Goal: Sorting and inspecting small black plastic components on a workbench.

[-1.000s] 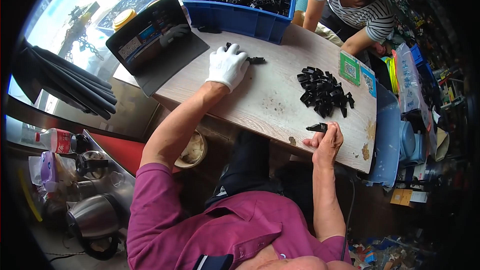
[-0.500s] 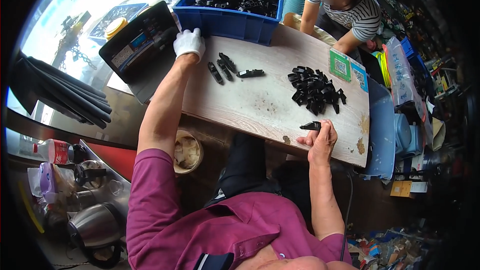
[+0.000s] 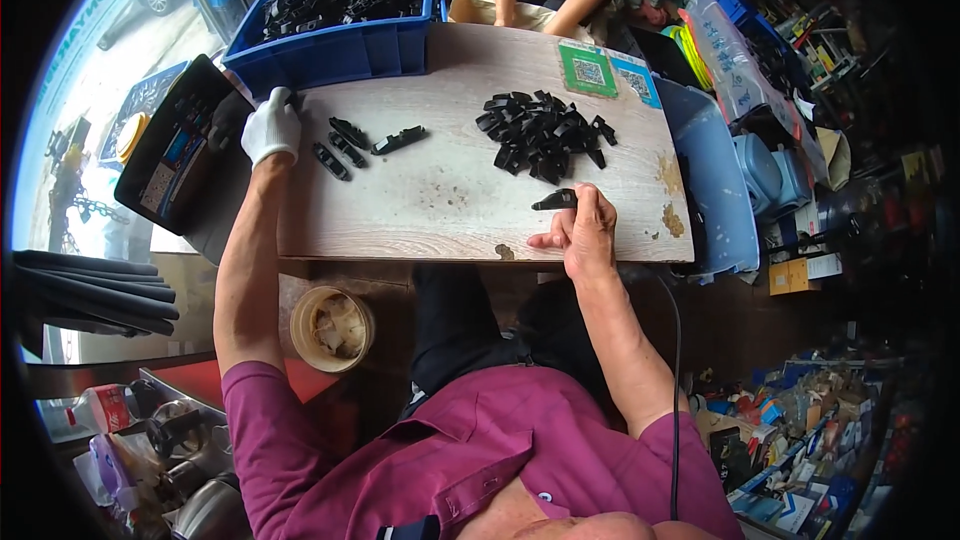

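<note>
My left hand, in a white glove, is closed at the table's far left, beside the blue crate. A dark piece, probably a black plastic part, shows at its fingertips and is mostly hidden. Bare, my right hand pinches a small black plastic part above the near right of the table, its narrow end pointing left. Just beyond lies a heap of similar black parts. Several longer black plastic pieces lie apart to the right of my left hand.
A blue crate full of black parts stands at the table's far left, with a tablet in a dark case beside it. Green and blue cards lie far right. Another person's arms are beyond the table. A bucket stands below.
The whole view has shifted, so the table sits further left and straighter. My left hand now has a dark piece showing at its fingers. My right hand still holds its part.
</note>
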### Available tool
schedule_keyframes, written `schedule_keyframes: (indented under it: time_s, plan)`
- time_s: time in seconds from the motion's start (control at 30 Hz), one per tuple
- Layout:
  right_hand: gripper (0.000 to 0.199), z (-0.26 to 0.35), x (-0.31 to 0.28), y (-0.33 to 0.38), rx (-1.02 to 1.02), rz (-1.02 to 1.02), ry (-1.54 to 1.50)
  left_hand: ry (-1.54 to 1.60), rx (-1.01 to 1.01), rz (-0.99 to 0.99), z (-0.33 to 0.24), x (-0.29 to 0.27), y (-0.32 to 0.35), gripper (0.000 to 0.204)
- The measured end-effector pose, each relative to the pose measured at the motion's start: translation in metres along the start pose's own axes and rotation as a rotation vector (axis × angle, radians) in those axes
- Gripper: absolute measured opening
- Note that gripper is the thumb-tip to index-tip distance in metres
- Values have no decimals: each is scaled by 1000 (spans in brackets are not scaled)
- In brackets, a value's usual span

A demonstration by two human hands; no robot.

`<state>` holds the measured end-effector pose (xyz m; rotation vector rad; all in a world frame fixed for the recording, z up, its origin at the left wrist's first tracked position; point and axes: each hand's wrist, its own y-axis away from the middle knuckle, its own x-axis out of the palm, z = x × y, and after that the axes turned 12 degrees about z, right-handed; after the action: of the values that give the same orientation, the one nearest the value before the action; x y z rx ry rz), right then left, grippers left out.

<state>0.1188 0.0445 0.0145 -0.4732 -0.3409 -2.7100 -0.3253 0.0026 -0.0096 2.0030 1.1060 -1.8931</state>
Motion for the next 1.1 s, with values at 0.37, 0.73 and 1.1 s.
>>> schedule_keyframes:
  time_s: [0.37,0.73,1.1]
  plan:
    - [31,86,-125,-70,-263,-681,-12,424,763,55,-133,-65,142,23]
    - [37,48,-81,-75,181,-170,543,397,707,77,-162,-44,155,20]
    - [28,36,-79,-76,83,-216,780,1025,528,45,-201,-41,206,24]
